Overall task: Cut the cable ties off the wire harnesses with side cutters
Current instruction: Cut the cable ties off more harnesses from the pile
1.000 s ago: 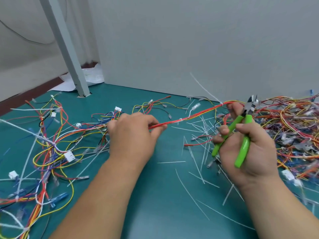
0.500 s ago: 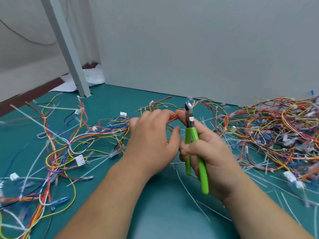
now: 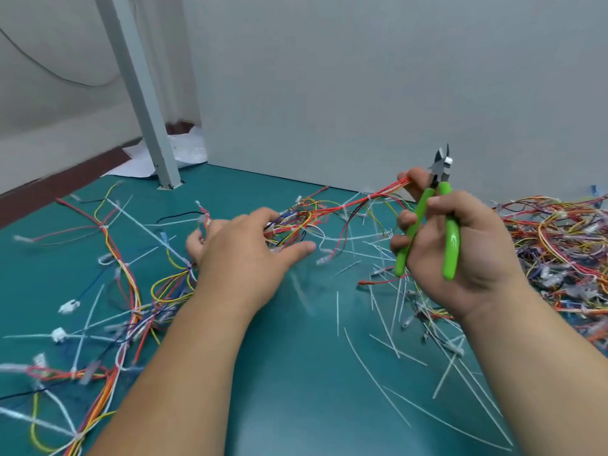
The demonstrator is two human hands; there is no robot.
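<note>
**Side cutters raised, red harness stretched between the hands**

From the head view we see the right hand (image 3: 460,248) wrapped round the green handles of the side cutters (image 3: 451,228), blades pointing up in front of the grey wall. Its thumb and forefinger also pinch one end of a red wire harness (image 3: 345,207). That harness runs left, just above the teal tabletop (image 3: 296,373), to the left hand (image 3: 243,255), which rests on the tangled end with fingers spread. The two hands are well apart. We count loose white cable ties (image 3: 338,311) scattered below the right hand, a heap of harnesses (image 3: 566,232) at the right edge and more wires (image 3: 131,291) on the left.
</note>
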